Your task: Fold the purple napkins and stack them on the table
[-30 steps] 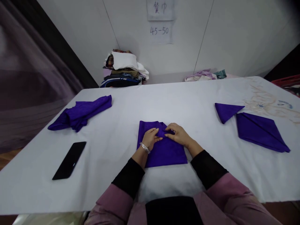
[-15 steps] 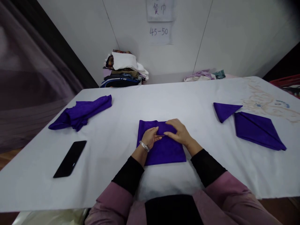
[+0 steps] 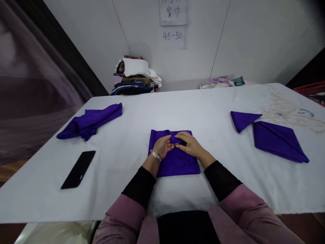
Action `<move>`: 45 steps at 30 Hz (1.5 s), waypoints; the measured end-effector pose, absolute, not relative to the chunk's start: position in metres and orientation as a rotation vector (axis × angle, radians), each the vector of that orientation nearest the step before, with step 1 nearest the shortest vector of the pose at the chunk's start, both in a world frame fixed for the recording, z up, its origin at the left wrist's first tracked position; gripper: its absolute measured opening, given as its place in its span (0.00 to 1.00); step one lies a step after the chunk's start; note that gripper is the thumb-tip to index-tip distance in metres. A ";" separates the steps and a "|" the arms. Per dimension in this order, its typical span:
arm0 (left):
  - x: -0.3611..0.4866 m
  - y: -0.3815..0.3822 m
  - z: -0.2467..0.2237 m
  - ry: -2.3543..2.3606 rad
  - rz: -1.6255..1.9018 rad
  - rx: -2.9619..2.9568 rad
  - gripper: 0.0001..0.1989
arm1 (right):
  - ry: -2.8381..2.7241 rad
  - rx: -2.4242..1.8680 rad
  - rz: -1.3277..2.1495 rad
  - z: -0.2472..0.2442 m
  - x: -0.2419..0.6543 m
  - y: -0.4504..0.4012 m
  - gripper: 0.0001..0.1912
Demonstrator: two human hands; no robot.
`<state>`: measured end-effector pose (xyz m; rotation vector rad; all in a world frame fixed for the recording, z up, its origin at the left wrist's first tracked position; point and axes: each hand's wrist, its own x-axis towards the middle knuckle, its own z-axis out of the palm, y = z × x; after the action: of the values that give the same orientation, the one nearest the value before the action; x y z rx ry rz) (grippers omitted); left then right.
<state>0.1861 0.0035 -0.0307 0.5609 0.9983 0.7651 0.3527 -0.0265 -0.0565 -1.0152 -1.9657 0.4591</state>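
Square-folded purple cloth [image 3: 179, 162], flat, top edge gathered, hands [image 3: 164, 146] [image 3: 189, 144] pinching its raised fold

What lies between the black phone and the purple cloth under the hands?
In the head view, the stretch between the black phone and the middle purple cloth is bare: only white tablecloth, with soft creases, shows there.

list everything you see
flat cloth: 1, purple, table front
crumpled cloth: 1, purple, table left
folded cloths: 2, purple, table right
phone-like slab: 1, black, near left
table cover: 1, white, centre
clothes stack: 1, mixed, behind table, left
cloth pile: 1, mixed, behind table, right
paper notes: 2, white, wall
curtain: 1, mauve, far left
red item: 1, right edge
bracelet: 1, silver, left wrist
left hand: 1, bare, pinching flat cloth
right hand: 1, bare, same cloth
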 end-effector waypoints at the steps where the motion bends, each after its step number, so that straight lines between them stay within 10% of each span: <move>1: 0.186 0.004 -0.030 0.999 0.761 0.561 0.06 | -1.947 -1.012 0.471 -0.057 0.353 -0.026 0.18; 45: 0.199 -0.016 -0.019 1.152 0.819 0.831 0.12 | -1.494 -1.094 0.472 -0.056 0.341 -0.025 0.08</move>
<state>0.1989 -0.0158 -0.0189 0.8310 1.1517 0.8195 0.3408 -0.0251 -0.0557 -1.0943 -1.4944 0.4717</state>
